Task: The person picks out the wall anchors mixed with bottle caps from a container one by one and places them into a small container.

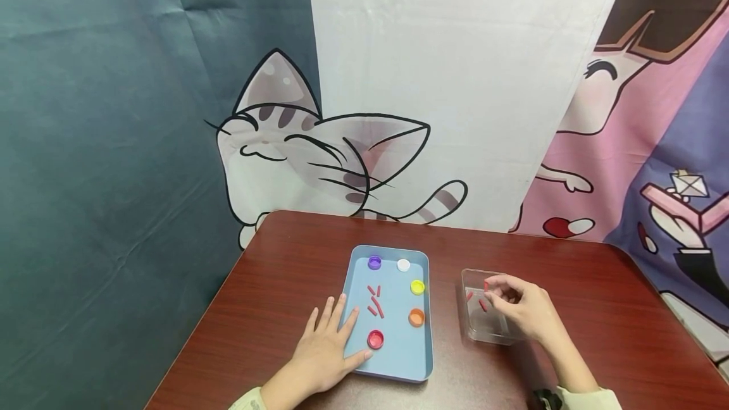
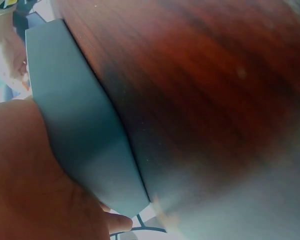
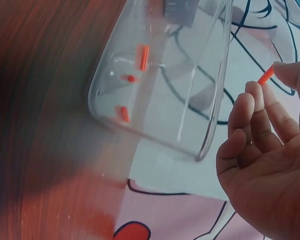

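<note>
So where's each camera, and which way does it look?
Head: on the head, looking forward and down at the blue tray, clear box, left hand and right hand.
Left wrist: on that wrist, looking at the tray's side and the table; both hands show partly.
Right wrist: on that wrist, looking at the clear box; the right hand shows.
Head and right wrist views share the pinched red stick.
</note>
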A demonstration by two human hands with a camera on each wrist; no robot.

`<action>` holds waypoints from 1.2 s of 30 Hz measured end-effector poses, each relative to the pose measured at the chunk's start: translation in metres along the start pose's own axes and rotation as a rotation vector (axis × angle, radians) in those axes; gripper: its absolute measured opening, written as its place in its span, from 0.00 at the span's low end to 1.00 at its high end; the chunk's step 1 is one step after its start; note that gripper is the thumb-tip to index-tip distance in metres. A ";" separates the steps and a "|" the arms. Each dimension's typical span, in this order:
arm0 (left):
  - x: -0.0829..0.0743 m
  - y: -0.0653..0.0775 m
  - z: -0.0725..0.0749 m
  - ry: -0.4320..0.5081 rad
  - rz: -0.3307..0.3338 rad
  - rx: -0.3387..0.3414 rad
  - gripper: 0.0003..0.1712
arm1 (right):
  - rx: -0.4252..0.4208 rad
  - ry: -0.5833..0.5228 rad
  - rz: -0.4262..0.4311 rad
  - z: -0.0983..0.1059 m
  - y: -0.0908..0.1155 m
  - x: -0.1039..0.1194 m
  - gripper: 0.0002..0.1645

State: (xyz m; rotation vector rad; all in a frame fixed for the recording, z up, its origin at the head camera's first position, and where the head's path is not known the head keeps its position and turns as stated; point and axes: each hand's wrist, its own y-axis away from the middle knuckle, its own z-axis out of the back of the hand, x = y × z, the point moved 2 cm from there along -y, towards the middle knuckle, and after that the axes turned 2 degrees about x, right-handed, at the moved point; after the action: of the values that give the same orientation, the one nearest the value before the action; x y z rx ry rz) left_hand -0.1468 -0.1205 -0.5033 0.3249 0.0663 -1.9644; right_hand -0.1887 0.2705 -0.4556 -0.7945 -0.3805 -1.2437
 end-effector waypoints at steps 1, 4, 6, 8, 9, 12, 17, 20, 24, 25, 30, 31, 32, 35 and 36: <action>0.000 0.000 0.000 -0.001 0.000 0.001 0.50 | -0.002 -0.001 0.001 0.001 0.001 -0.001 0.11; -0.001 0.000 0.001 -0.002 0.002 0.003 0.50 | 0.000 -0.002 -0.004 0.004 0.003 -0.005 0.11; -0.001 0.000 0.001 -0.002 0.003 0.005 0.50 | 0.003 -0.005 -0.006 0.006 0.003 -0.007 0.11; -0.001 0.000 0.001 -0.005 0.004 0.007 0.50 | 0.008 -0.010 -0.006 0.006 0.004 -0.008 0.11; -0.001 0.000 0.001 -0.006 0.004 0.007 0.50 | 0.011 -0.013 -0.007 0.006 0.004 -0.008 0.11; -0.001 0.000 0.001 -0.015 0.003 0.006 0.50 | 0.021 -0.020 -0.007 0.006 0.004 -0.008 0.11; 0.000 -0.001 -0.001 -0.015 0.004 0.004 0.50 | 0.039 -0.013 -0.023 0.006 0.004 -0.010 0.12; 0.000 -0.001 -0.001 -0.011 0.003 0.002 0.50 | 0.043 -0.004 -0.025 0.005 0.004 -0.011 0.12; 0.000 -0.001 -0.001 -0.005 0.002 0.000 0.50 | 0.043 -0.004 -0.027 0.005 0.005 -0.011 0.12; 0.000 -0.001 0.000 -0.002 0.003 0.001 0.49 | 0.042 -0.004 -0.028 0.004 0.005 -0.011 0.12; -0.001 -0.001 0.000 0.001 0.004 0.005 0.49 | 0.045 -0.007 -0.012 -0.001 0.003 -0.006 0.12; -0.001 0.000 0.001 -0.002 0.004 0.005 0.50 | 0.048 -0.011 -0.009 -0.003 0.002 -0.005 0.12; -0.001 0.000 0.001 -0.004 0.004 0.006 0.50 | 0.051 -0.017 -0.004 -0.004 0.001 -0.003 0.12; -0.001 0.000 0.001 -0.004 0.005 0.009 0.50 | 0.063 -0.034 0.004 -0.011 -0.003 0.003 0.12; -0.001 0.000 0.001 -0.003 0.005 0.009 0.51 | 0.068 -0.040 0.006 -0.013 -0.004 0.006 0.12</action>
State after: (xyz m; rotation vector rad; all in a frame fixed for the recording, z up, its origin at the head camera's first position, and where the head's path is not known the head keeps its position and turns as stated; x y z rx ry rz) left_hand -0.1467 -0.1194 -0.5020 0.3274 0.0545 -1.9612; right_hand -0.1932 0.2566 -0.4595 -0.7627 -0.4500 -1.2044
